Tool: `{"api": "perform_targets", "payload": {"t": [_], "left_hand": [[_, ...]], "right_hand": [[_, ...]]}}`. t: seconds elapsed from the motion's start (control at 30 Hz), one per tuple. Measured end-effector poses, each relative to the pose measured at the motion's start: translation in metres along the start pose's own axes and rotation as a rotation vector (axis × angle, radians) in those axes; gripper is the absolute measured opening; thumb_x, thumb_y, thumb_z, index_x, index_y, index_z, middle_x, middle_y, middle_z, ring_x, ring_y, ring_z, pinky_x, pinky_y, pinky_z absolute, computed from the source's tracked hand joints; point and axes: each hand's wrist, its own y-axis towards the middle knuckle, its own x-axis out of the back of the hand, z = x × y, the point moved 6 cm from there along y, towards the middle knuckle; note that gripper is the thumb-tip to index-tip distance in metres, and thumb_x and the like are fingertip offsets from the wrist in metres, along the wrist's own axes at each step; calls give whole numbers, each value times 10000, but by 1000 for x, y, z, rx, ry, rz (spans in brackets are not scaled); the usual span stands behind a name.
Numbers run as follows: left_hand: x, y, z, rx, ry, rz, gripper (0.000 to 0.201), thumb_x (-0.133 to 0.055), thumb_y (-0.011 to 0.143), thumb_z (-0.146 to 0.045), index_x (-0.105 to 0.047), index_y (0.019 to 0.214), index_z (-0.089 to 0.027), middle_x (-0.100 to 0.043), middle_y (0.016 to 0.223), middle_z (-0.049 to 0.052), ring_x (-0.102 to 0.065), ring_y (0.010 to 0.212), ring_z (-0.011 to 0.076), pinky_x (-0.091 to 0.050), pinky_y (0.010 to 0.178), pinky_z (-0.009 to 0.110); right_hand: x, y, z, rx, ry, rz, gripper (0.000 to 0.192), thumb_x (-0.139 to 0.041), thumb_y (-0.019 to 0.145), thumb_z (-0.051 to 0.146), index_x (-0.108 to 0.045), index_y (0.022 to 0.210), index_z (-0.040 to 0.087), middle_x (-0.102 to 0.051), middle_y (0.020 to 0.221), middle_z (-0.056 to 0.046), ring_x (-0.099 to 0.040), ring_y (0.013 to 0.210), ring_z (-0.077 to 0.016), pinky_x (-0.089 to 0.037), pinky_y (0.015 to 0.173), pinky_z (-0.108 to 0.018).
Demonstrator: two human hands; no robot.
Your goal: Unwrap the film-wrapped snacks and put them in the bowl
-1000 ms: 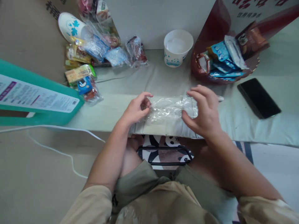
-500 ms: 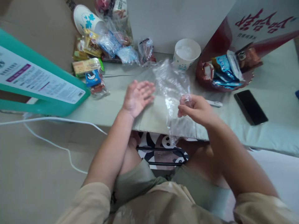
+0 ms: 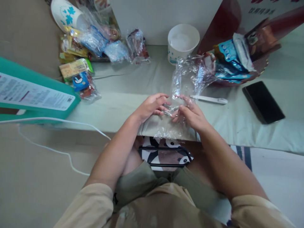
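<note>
A clear, crinkled plastic bag (image 3: 186, 76) spreads from the table's front edge back toward the paper cup. My right hand (image 3: 191, 114) is closed on its middle, thumb and fingers pinching the thin film. Just to the left, my left hand (image 3: 154, 107) is palm down with fingers bent and apart, close against the bag; whether its fingertips touch the film I cannot tell. Behind my right hand lies a white utility knife or similar slim handle (image 3: 210, 99), partly under the bag.
A white paper cup (image 3: 182, 41) stands behind the bag. To its right are a dark red basket (image 3: 263, 71) of snack packets and a black phone (image 3: 263, 102). Wrapped snacks (image 3: 78, 68) and a green box-like thing (image 3: 63, 106) are at left, with a white cable (image 3: 71, 119) below.
My left hand has turned palm down and moved right to the bag. My right hand has shifted slightly left, still gripping it; the bag's upper part now leans right toward the basket.
</note>
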Motion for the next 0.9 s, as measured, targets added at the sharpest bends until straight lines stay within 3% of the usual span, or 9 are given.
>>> {"api": "perform_targets", "payload": {"t": [0.1,0.2,0.33,0.43,0.57,0.63,0.7,0.8,0.9], "left_hand": [[-6,6,1,-24,109,23,170,-705,852,-231,-658,989,-143,-712,726,21,-664,570,105,-461,489,190],[-6,10,1,-74,154,5,121,-642,855,-168,-642,976,-175,-631,576,-41,-577,436,81,-370,412,175],[-1,11,-3,-176,26,27,271,-648,841,-206,-626,1108,-247,-609,569,-82,-550,390,95,-376,397,194],[5,11,-5,-221,-37,43,49,-641,792,-192,-674,828,-197,-615,633,-37,-553,433,84,-424,438,222],[11,13,-5,-299,3,46,252,-640,833,-319,-695,641,-167,-640,716,33,-604,584,112,-488,545,260],[18,14,-5,-364,96,-59,423,-613,902,-474,-701,612,-179,-645,727,46,-614,645,128,-511,610,277],[26,12,-7,-441,212,-201,499,-620,912,-554,-686,578,-189,-631,705,41,-608,677,131,-510,654,277],[32,6,-14,-557,347,-319,366,-781,796,-484,-697,599,-188,-619,750,27,-594,705,118,-490,665,260],[30,-1,-20,-638,392,-282,199,-860,672,-348,-755,753,-200,-642,918,34,-612,789,124,-487,668,247]], "right_hand": [[-3,3,-3,37,9,73,778,-735,845,568,-427,1497,276,-734,697,13,-718,604,-231,-599,605,-382],[0,4,-1,69,36,80,717,-701,881,583,-449,1495,310,-723,708,21,-717,621,-214,-600,613,-363],[12,4,6,174,35,4,446,-678,881,655,-676,1157,305,-756,927,-24,-694,620,-161,-563,562,-315],[19,4,15,345,-11,-73,375,-733,845,624,-721,819,250,-724,1106,-73,-725,910,-224,-548,565,-300],[29,4,19,491,-62,-201,298,-828,767,419,-663,609,229,-678,1223,-64,-580,1321,-313,-570,890,-415],[31,6,17,483,-90,-221,251,-814,749,379,-663,621,225,-632,1340,-41,-568,1333,-321,-515,1023,-482],[32,8,13,430,-67,-207,247,-771,763,424,-668,667,221,-575,1434,-34,-610,1252,-313,-523,1004,-499],[29,12,6,316,107,-194,351,-684,802,603,-686,898,266,-539,1493,-33,-670,1068,-254,-578,878,-459],[24,16,4,206,233,-186,661,-700,726,774,-575,1245,384,-628,1385,-35,-694,1009,-231,-596,815,-414]]}}
